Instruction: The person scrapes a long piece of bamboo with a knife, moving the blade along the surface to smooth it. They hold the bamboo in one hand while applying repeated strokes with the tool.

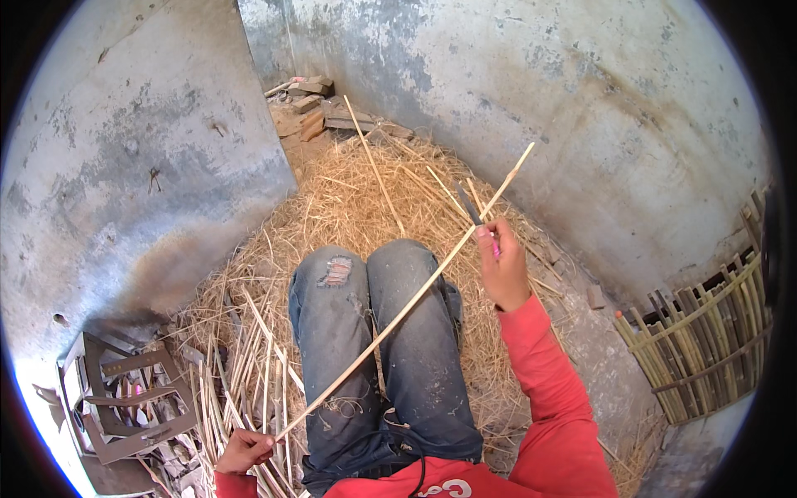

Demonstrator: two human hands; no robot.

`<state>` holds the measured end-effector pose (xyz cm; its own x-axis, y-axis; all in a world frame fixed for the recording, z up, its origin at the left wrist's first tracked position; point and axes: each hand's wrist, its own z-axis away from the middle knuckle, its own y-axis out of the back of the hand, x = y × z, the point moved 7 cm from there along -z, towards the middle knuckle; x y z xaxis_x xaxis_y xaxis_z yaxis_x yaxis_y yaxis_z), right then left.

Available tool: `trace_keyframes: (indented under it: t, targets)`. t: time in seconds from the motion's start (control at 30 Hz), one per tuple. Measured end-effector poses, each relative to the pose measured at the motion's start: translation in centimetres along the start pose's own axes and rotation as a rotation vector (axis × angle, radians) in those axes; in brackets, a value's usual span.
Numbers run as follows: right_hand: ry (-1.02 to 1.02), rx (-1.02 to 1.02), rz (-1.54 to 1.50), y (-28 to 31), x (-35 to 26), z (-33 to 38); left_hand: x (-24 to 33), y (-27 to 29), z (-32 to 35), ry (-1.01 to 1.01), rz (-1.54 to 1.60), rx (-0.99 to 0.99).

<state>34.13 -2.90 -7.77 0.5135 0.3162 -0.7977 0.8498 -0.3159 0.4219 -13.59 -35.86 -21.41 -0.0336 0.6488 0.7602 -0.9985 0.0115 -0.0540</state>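
Note:
A long, pale bamboo strip (383, 334) slants across my lap from lower left to upper right. Its near end is pinched in the closed fingers of my left hand (243, 451), beside my left thigh. My right hand (505, 272) is closed around the pink handle of a knife (471, 205), beyond my right knee. The dark blade points away from me and crosses the strip close to the fingers. Past the blade, the strip's far end sticks out over the ground. Whether the right fingers also press on the strip, I cannot tell.
Straw-like shavings (332, 207) cover the ground around my legs. A bundle of pale strips (249, 390) lies to my left, near a broken grey frame (149, 407). A slatted bamboo panel (706, 340) leans at the right wall (631, 149). Bricks (311, 95) lie at the back.

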Motion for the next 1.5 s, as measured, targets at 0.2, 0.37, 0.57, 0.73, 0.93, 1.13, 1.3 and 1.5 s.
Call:
trace_keyframes:
  t: [0.2, 0.37, 0.57, 0.73, 0.93, 1.13, 1.3, 1.5]
  targets:
    - [0.101, 0.118, 0.092, 3.8, 3.9, -5.5, 0.6, -0.3, -0.3, -0.063, -0.066, 0.022]
    - [0.057, 0.019, 0.194, 3.1, 3.6, -5.4, 0.5, -0.9, -0.4, -0.114, -0.073, 0.079]
    - [0.109, -0.212, 0.031, -2.6, -1.0, 3.3, 1.4, -3.3, -0.2, -0.087, -0.072, 0.076]
    - [0.267, -0.25, -0.039, -4.5, -4.8, 9.6, 1.2, -6.1, -0.4, -0.116, -0.037, 0.088]
    - [0.278, -0.191, -0.059, -3.4, -4.7, 7.0, 1.9, -7.8, -0.8, -0.257, -0.139, 0.27]
    - [0.245, 0.165, 0.2, 3.6, 2.3, -6.2, 3.1, -7.5, -1.3, -0.398, -0.334, 0.353]
    - [0.218, 0.135, 0.206, 3.0, 4.9, -8.1, 3.1, -7.6, -1.2, -0.366, -0.321, 0.364]
    - [0.278, -0.321, 0.194, -3.3, -0.7, 3.2, 3.2, -8.4, -0.7, -0.366, -0.343, 0.387]
